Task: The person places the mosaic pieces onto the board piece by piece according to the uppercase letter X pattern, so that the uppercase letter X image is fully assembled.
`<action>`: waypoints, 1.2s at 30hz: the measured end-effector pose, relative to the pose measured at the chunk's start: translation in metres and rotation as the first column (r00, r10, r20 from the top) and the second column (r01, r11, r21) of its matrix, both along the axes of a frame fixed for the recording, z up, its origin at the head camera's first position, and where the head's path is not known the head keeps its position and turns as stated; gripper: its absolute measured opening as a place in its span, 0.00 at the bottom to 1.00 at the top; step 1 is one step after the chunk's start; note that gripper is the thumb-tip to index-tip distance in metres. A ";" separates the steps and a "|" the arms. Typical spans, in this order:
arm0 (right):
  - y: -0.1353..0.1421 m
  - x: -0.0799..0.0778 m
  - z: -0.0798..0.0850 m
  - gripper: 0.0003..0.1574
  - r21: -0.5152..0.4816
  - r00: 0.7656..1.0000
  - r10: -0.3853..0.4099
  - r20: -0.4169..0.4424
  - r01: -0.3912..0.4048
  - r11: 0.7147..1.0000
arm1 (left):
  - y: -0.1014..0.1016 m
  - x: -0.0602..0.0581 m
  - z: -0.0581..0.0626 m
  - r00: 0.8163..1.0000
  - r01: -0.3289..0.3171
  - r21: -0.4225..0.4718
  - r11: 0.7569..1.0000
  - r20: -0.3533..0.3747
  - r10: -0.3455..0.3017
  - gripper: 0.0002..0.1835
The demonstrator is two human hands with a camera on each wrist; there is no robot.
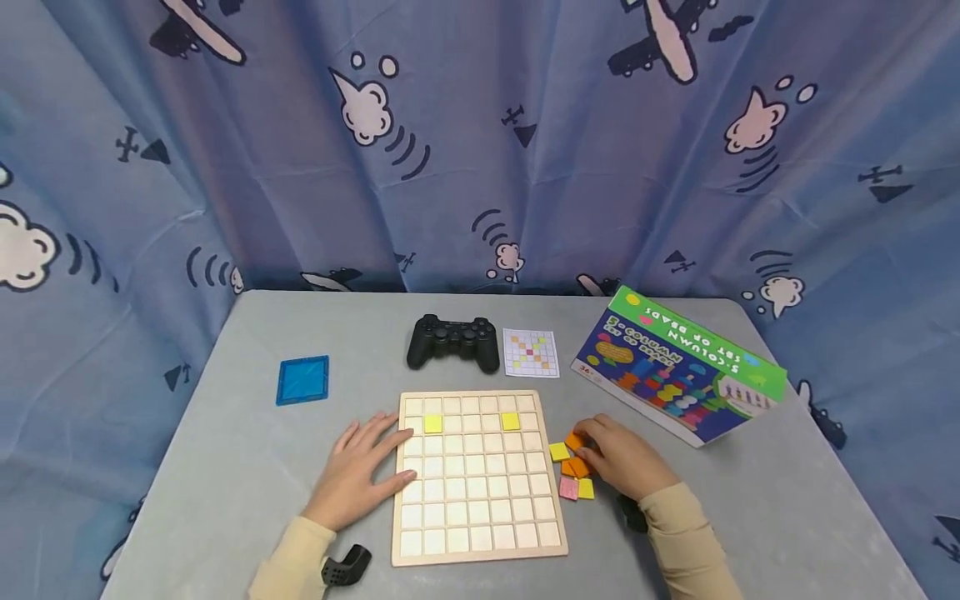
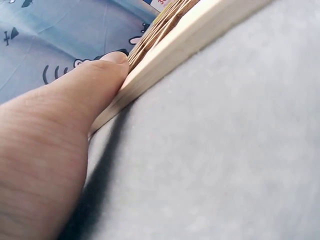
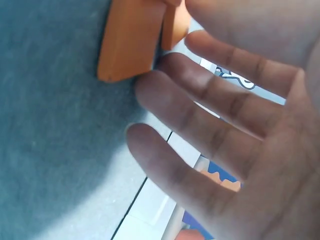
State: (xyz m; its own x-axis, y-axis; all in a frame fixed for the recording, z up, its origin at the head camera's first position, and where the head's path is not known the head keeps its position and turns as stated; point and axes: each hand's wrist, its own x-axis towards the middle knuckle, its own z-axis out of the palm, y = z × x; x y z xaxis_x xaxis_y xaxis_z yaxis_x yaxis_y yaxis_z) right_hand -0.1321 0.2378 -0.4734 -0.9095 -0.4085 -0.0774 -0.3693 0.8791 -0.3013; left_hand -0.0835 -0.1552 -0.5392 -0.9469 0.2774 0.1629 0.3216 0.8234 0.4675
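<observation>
A wooden grid board (image 1: 480, 560) lies on the table with two yellow tiles, one a yellow tile (image 1: 432, 424) at left and the other a yellow tile (image 1: 510, 422) at right, both in an upper row. My left hand (image 1: 358, 475) rests at the board's left edge, fingers spread, thumb on the frame; the left wrist view shows the thumb (image 2: 102, 75) against the wooden rim. To the right of the board, my right hand (image 1: 626, 454) pinches an orange tile (image 1: 574, 441) with thumb and forefinger. Beside it lie more orange tiles (image 1: 576, 467), yellow tiles (image 1: 558, 452) and a pink tile (image 1: 568, 487).
Behind the board are a black game controller (image 1: 453, 342) and a printed pattern card (image 1: 531, 353). A blue tray (image 1: 302, 381) lies at back left. The colourful game box (image 1: 675, 367) stands at back right, near my right hand. A patterned curtain (image 1: 450, 167) hangs behind the table.
</observation>
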 end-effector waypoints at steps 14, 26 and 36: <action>-0.005 -0.001 -0.002 0.15 0.047 1.000 0.001 -0.020 0.000 0.999 | 0.000 0.003 -0.004 1.000 -0.014 0.024 1.000 0.008 0.014 0.32; -0.007 0.000 -0.001 0.16 0.052 1.000 -0.007 -0.028 0.008 0.999 | 0.000 0.003 -0.003 1.000 -0.005 0.037 0.999 -0.029 0.006 0.32; -0.008 0.003 -0.002 0.15 0.055 0.999 -0.011 -0.039 0.014 0.998 | 0.000 0.001 -0.005 0.999 -0.004 0.033 0.999 -0.046 0.005 0.32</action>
